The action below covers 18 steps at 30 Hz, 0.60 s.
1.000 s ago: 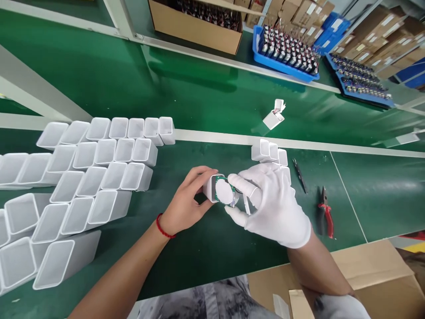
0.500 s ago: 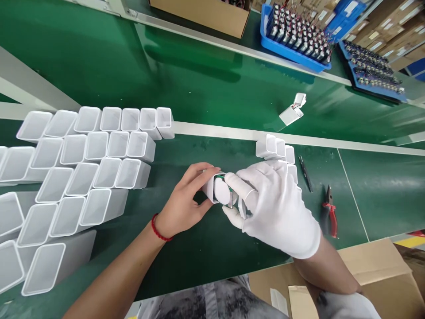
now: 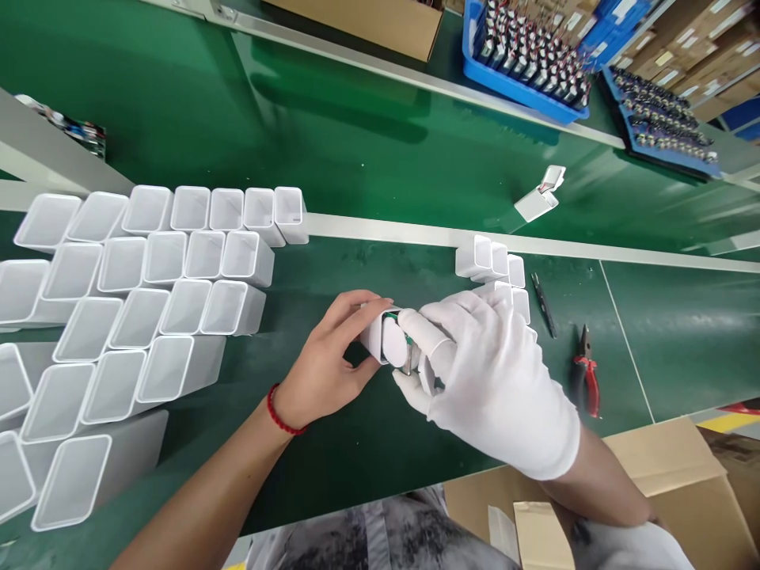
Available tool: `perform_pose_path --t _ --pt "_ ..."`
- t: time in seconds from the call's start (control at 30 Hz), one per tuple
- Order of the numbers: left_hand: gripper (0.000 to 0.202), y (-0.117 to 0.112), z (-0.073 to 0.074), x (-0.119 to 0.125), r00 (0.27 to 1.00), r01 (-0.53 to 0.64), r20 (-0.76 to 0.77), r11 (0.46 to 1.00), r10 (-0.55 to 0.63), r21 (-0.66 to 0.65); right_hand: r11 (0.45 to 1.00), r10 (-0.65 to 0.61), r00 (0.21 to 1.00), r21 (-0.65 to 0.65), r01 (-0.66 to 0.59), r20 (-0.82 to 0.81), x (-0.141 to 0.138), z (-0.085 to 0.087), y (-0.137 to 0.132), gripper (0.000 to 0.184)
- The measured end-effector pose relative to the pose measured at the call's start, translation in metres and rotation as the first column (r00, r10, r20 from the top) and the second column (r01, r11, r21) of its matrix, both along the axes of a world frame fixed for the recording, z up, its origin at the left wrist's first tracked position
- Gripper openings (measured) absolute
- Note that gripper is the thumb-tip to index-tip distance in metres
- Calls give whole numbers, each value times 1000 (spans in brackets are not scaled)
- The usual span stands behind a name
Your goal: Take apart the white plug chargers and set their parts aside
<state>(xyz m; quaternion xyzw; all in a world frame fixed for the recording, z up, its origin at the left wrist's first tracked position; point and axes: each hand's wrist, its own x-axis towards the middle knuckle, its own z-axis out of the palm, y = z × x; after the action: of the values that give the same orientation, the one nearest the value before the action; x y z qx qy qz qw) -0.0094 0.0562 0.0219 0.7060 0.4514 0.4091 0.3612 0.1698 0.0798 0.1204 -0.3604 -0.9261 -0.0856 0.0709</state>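
My bare left hand [image 3: 332,356], a red bracelet at its wrist, is closed round a white plastic case [image 3: 373,336] held over the green table. In a white glove, my right hand [image 3: 492,372] pinches a white part with a green circuit board [image 3: 408,339] at the case's open end. A white disc [image 3: 394,343] faces up at that opening. The part lies partly inside the case, and my gloved fingers cover much of it. Just beyond the glove, several white cases [image 3: 482,256] stand together.
Many open white cases [image 3: 229,307] stand in rows on the left. Pliers [image 3: 587,372] and a black pen-like tool [image 3: 544,305] lie right. A white assembly [image 3: 539,199] rests on the green strip behind. Above are a blue tray [image 3: 516,91] and a carton [image 3: 368,24]; below, an open carton [image 3: 665,467].
The white assembly on the green strip has moved right, and a circuit board has appeared at that strip's left. My right hand has edged left toward the case; my left hand barely moved.
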Motion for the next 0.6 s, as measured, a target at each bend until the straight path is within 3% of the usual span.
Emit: perform_pose_path --t 0.43,0.6 --pt "56 -1 4 1 1000 26 4 1000 -26 -15 997 -50 996 63 46 68 -9 5 -9 14" --pt "52 -1 5 1 998 53 45 998 -54 16 999 -43 995 -5 43 92 -12 7 -9 16"
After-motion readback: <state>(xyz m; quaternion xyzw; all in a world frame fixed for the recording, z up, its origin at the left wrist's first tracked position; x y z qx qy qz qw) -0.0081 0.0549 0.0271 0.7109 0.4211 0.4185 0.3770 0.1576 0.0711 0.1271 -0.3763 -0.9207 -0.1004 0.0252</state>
